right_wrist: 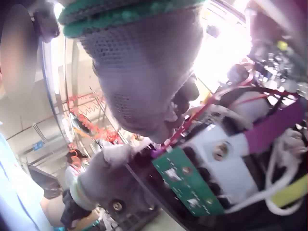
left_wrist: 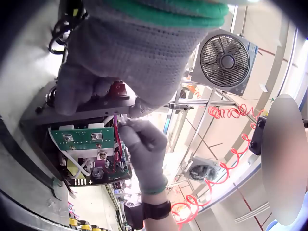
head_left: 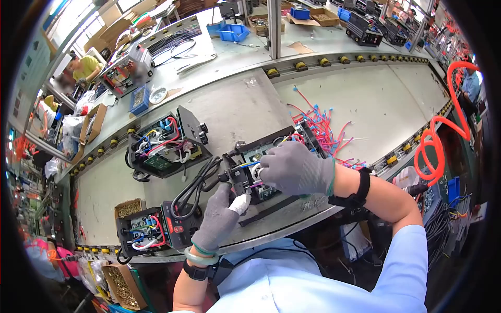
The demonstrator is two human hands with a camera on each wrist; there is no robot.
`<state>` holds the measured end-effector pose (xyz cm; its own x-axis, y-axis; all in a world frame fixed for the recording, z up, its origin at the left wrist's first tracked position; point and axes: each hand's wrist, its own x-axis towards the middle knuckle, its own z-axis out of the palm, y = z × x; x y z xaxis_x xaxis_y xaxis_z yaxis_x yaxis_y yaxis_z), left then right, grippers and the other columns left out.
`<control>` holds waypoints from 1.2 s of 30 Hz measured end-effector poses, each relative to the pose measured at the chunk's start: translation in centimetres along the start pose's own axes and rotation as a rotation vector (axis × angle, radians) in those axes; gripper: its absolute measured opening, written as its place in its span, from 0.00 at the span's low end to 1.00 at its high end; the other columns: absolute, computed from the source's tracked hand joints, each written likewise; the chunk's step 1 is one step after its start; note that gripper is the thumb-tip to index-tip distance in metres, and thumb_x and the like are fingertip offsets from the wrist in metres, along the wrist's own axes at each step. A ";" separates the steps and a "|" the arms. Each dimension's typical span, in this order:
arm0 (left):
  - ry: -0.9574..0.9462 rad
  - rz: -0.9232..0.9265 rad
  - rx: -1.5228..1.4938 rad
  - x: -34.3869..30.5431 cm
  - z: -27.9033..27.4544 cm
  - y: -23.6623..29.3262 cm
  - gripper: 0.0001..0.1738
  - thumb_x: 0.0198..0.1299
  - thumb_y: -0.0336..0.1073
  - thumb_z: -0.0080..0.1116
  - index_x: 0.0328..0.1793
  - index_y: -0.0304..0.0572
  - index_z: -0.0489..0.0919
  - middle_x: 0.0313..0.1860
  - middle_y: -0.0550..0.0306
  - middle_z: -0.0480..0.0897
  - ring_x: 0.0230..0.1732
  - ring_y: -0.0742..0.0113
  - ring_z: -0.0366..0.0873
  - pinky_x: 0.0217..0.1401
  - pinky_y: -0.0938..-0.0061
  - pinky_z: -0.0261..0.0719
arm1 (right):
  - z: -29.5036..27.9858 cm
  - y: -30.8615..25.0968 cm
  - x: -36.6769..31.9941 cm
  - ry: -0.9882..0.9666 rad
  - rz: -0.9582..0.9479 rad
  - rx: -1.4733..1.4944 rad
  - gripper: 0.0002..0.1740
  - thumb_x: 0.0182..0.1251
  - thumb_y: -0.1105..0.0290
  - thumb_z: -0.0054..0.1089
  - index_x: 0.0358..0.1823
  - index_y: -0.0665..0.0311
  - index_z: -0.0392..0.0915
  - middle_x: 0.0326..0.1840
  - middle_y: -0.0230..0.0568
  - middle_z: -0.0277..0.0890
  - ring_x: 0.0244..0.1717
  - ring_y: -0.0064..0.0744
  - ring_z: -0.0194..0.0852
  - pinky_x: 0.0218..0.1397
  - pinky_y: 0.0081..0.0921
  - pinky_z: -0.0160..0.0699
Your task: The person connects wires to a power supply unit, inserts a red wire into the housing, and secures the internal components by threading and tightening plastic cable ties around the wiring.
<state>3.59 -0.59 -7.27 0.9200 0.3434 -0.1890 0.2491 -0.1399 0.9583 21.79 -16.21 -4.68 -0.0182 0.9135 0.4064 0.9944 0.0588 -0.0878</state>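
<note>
An opened black unit with a green circuit board lies before the person. The left hand grips the unit's end panel, its fingers over the outer face near a red switch; one fingertip is wrapped in white. From the other side the right hand reaches in just behind the panel, fingers curled and pinching at red and purple wires. Its fingertips are partly hidden. The two hands are close together.
Another open unit stands behind to the left, a third at front left beside a box of small parts. Black cables loop left of the panel. Loose red wires lie beyond the right hand; an orange coiled hose hangs right.
</note>
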 end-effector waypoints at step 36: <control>-0.085 -0.024 -0.097 -0.6 -0.4 0.8 0.23 0.71 0.40 0.57 0.67 0.36 0.71 0.51 0.54 0.80 0.47 0.66 0.80 0.50 0.69 0.80 | 0.6 1.0 1.7 -0.255 0.022 0.147 0.06 0.52 0.67 0.65 0.31 0.57 0.80 0.31 0.40 0.80 0.36 0.45 0.86 0.39 0.42 0.85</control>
<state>3.12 -0.58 -6.36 0.9376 0.2650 -0.2252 0.2443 -0.0410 0.9688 22.68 -14.35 -4.64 -0.0406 0.9858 0.1630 0.9694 0.0784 -0.2326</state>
